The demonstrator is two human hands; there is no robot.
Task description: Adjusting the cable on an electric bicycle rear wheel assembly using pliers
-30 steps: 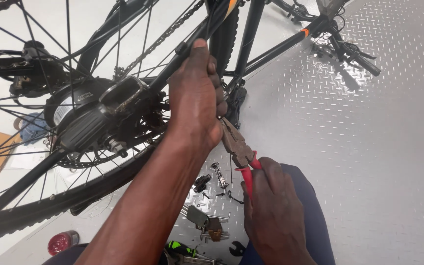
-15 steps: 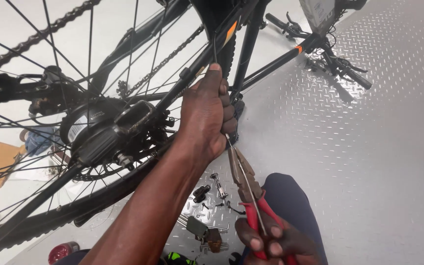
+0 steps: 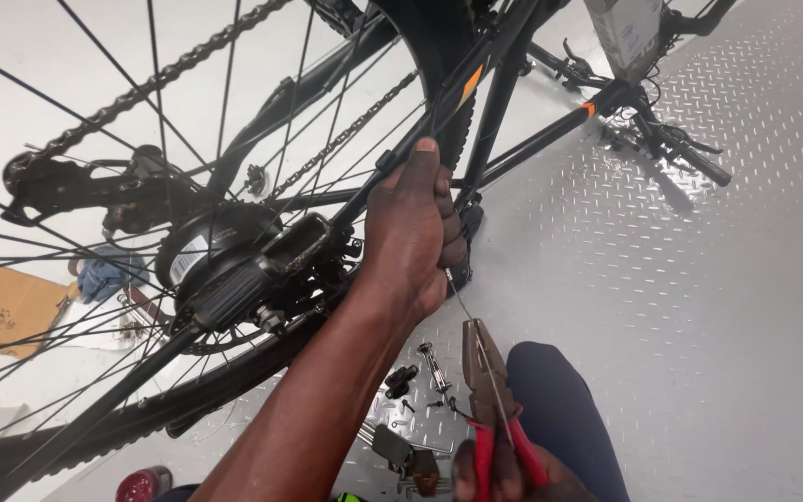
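Pliers (image 3: pixel 487 376) with red handles are pointing up from the bottom edge of the view, their dark jaws closing on a thin wire cable (image 3: pixel 462 302) that is running down from the person's left hand (image 3: pixel 411 237). They are hovering over the grey tread-plate floor (image 3: pixel 699 279), just beside the person's dark-trousered knee (image 3: pixel 559 400).

Only the fingertips of the right hand (image 3: pixel 504 474) are showing at the bottom edge; they are curling tightly around the two red handles and squeezing them together.

The left arm is reaching up and forward from the lower left, wrist straight. Its fingers are pressing together in a closed grip around a slanting black frame tube (image 3: pixel 439 121) of the upturned bicycle, with the thumb tip lying upward along the tube. The cable is emerging from under the heel of this hand.

Just left of the hand, the rear wheel hub (image 3: pixel 225 265) is sitting among the spokes, and the chain (image 3: pixel 169 79) is running above it. Small loose metal parts (image 3: pixel 411 386) are lying on the floor beneath the forearm, near the pliers. A brown piece of cardboard (image 3: pixel 2 307) is lying at the left edge.
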